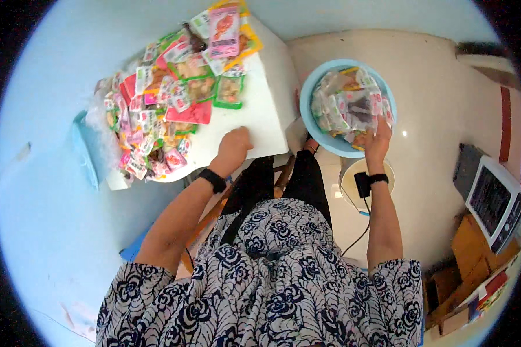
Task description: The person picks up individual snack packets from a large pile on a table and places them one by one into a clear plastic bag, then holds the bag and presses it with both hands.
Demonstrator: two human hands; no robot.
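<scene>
Head view: snack packets (pixel 204 88) crowd the white bench (pixel 264 110); more fill the blue basin (pixel 307 110), beside a pale bucket (pixel 349 196). Left hand (pixel 233 151) curls into a loose fist over the bench's near edge, visibly holding nothing; right hand (pixel 378 141) reaches past the basin's rim, fingers partly extended at the packets, grip unclear.

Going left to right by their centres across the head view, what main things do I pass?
Heaped food packets, left hand, light-blue basin, right hand, white boxy appliance with a dark front.
</scene>
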